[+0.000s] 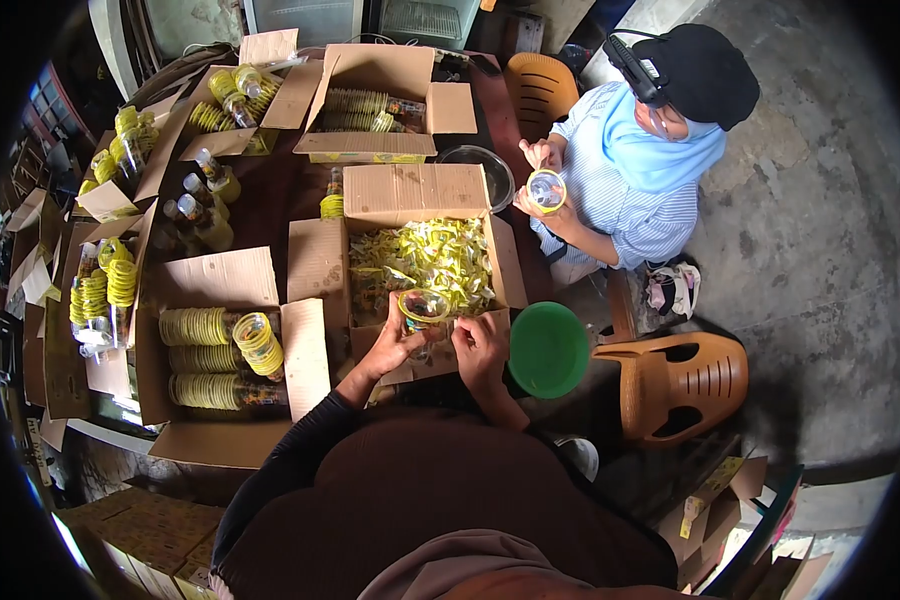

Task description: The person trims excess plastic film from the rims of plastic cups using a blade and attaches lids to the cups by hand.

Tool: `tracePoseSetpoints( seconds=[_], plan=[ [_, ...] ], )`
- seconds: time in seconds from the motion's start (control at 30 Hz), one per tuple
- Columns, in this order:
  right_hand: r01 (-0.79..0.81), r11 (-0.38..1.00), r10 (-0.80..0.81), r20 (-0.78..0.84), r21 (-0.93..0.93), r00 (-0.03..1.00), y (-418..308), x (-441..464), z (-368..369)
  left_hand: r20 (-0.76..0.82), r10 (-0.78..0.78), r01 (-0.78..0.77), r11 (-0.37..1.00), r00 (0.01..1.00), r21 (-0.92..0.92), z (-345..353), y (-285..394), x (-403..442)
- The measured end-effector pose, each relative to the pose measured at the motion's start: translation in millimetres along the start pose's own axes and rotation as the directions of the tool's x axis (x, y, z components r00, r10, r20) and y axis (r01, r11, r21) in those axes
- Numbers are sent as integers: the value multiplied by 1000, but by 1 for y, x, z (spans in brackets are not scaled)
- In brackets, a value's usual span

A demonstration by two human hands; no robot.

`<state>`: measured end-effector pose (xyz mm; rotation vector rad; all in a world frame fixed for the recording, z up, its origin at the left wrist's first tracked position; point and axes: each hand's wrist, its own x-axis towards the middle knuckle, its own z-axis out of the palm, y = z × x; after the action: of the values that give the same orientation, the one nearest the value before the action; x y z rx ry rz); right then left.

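Note:
My left hand [391, 347] is wrapped round a clear plastic cup [423, 306] with a yellow rim, its mouth turned up toward me. Close to the cup's right side, my right hand [481, 349] has its fingers curled in; whatever they may hold is hidden. Both hands are over the near edge of an open cardboard box [415, 195]. Heaped inside that box are yellow and white scraps [435, 255], too small to make out singly.
Left stands a box [215, 285] of stacked yellow-rimmed cups [205, 360]. More boxes of cups and several bottles [210, 225] lie beyond. At right are a green basin [550, 350], an orange chair [685, 385] and a person [630, 160] holding a similar cup [547, 190].

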<state>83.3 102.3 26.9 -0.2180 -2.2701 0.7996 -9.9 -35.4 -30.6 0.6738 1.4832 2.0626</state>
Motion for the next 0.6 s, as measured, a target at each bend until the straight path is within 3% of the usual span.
tracePoseSetpoints(
  seconds=[0.1, 0.27, 0.43, 0.5, 0.53, 0.6],
  plan=[
    [-45, 999, 44, 23, 20, 999, 1, 0, 5, 19, -75, 77, 994, 997, -81, -2, 7, -1],
    [-285, 930, 272, 88, 233, 958, 4, 0, 12, 17, -164, 164, 973, 986, -165, -4, 5, -5],
    [-94, 995, 93, 56, 17, 994, 8, 2, 10, 34, -132, 136, 961, 991, -239, -7, 0, 4],
    [-57, 998, 58, 58, -34, 997, 9, 3, 9, 147, -211, 255, 862, 966, -438, -11, 1, 4],
    [-48, 994, 54, 68, -94, 996, 10, 4, 10, 147, -212, 256, 861, 966, -439, -11, 1, 4],
    [-38, 988, 51, 80, -151, 996, 17, 2, 12, 327, -173, 266, 928, 929, -262, -6, 15, 5]
  ],
)
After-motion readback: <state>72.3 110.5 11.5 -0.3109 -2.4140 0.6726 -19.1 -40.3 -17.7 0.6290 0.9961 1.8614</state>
